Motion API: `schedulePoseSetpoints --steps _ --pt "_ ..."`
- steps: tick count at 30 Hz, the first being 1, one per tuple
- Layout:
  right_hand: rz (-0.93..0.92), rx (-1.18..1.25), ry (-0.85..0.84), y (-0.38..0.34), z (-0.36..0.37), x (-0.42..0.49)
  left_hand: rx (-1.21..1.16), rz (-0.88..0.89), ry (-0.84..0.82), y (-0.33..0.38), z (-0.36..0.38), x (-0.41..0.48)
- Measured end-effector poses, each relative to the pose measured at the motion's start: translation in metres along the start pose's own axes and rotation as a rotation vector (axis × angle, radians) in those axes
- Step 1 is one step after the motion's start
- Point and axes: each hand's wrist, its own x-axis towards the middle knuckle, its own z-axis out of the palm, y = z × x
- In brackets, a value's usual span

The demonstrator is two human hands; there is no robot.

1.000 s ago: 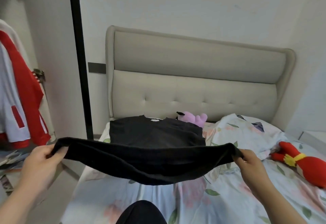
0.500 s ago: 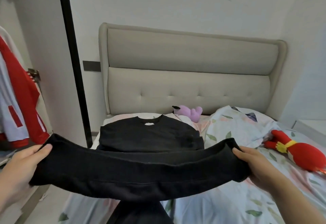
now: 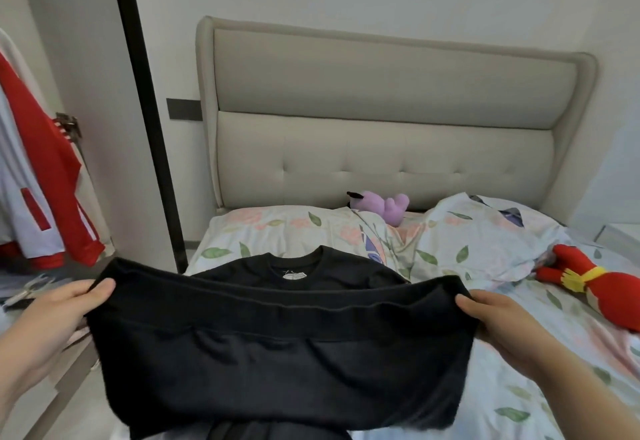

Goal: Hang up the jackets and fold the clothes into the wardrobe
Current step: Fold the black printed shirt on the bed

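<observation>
I can read nothing here; the neck label (image 3: 293, 276) inside the black shirt (image 3: 298, 268), mid-frame, is too small.

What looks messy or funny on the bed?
Nothing is spilled or broken. The flowery blanket is rumpled near the headboard, a purple plush toy lies there, and a red plush toy lies flopped on the right.

Live from the bed (image 3: 498, 408): floral sheets were spread below the headboard (image 3: 381, 93). A purple plush (image 3: 384, 206) was tucked against the headboard, a black shirt (image 3: 346, 266) laid flat farther off, a red plush (image 3: 588, 284) too.
</observation>
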Motion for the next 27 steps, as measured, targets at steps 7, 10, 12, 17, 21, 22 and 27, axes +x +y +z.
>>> schedulePoseSetpoints --steps 7,10,12,17,21,22,27 --pt "0.065 -0.108 0.193 0.006 0.015 0.076 0.276 0.010 0.025 0.003 0.045 0.034" --pt "0.145 -0.046 0.218 0.007 0.020 0.113 0.250 0.003 0.033 -0.006 0.070 0.057" --pt "0.178 -0.033 0.237 0.006 0.027 0.137 0.277 -0.029 0.056 -0.014 0.083 0.075" --pt "0.202 -0.052 0.270 0.005 0.051 0.199 0.264 -0.115 0.101 -0.036 0.112 0.129" --pt "0.209 -0.103 0.282 0.012 0.068 0.247 0.339 -0.153 0.134 -0.048 0.137 0.170" --pt "0.215 -0.109 0.279 0.014 0.072 0.258 0.345 -0.157 0.134 -0.053 0.141 0.182" --pt "0.265 -0.133 0.269 0.032 0.089 0.298 0.432 -0.226 0.171 -0.100 0.138 0.233"
